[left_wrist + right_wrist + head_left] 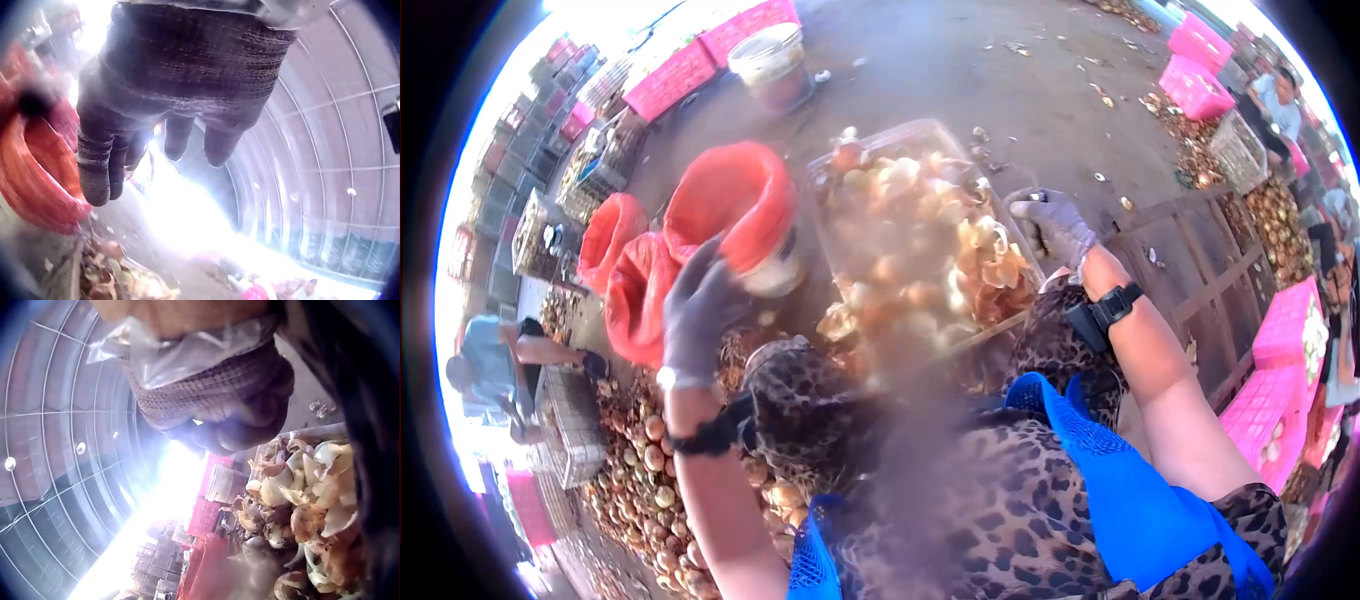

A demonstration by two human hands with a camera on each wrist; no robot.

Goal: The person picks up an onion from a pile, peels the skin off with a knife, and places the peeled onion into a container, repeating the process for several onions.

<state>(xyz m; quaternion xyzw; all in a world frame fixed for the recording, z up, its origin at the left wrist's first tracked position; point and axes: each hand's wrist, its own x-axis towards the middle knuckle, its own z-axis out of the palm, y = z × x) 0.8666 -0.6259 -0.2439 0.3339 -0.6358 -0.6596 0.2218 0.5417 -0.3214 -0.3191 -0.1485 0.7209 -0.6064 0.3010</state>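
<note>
My left hand, in a grey-purple knit glove, is beside a red mesh bag draped over the rim of a pale bucket. In the left wrist view its fingers point down, spread apart. My right hand, gloved the same way with clear plastic at the wrist, is raised at the right edge of a clear plastic tub. Its fingers are curled into a fist, and their inner side is hidden. Onion skins and peels fill the tub, partly blurred in the head view.
More red bags stand at the left. Loose onions lie heaped by my left leg. A white bucket and pink crates stand farther ahead. A flat slatted frame lies at right, near pink crates. Other people sit at both sides.
</note>
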